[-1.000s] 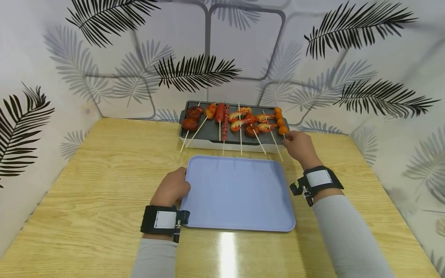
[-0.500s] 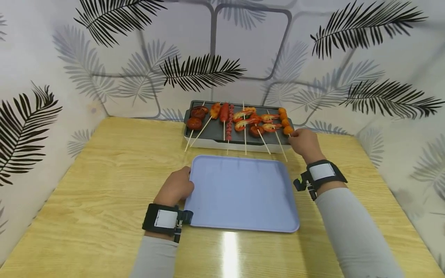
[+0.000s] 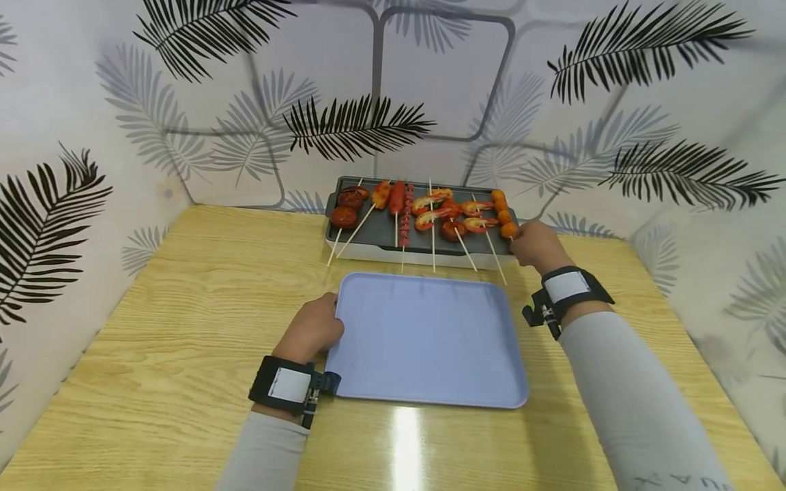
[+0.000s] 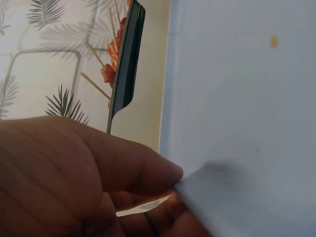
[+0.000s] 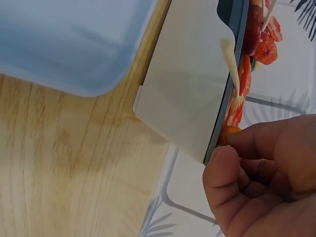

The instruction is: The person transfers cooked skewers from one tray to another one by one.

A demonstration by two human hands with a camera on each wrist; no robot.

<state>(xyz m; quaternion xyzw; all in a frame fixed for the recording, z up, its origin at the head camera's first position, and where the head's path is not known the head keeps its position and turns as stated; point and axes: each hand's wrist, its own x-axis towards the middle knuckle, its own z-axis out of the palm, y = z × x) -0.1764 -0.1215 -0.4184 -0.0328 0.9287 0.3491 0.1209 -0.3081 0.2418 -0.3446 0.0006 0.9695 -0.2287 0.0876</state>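
Note:
My left hand (image 3: 310, 329) grips the left rim of a pale blue tray (image 3: 430, 341), thumb on top and fingers underneath, as the left wrist view shows. At the right front corner of the grill (image 3: 417, 254), my right hand (image 3: 540, 245) pinches the stick end of a skewer of orange balls (image 3: 503, 216). The fingers hide most of that stick. In the right wrist view, thumb and forefinger meet right beside an orange ball (image 5: 228, 133), at the grill's edge. The balls lie along the right end of the dark grill plate.
Several other skewers lie on the grill, including shrimp (image 3: 432, 218), a red sausage (image 3: 397, 198) and brown rounds (image 3: 344, 217). Their sticks jut over the front edge toward the tray. A leaf-patterned wall (image 3: 245, 102) stands close behind the grill. Both stand on a wooden table (image 3: 202, 327).
The head view has shifted slightly, so the scene sits a little further right. My right wrist has risen and turned a little at the skewer. The left hand keeps its grip on the tray.

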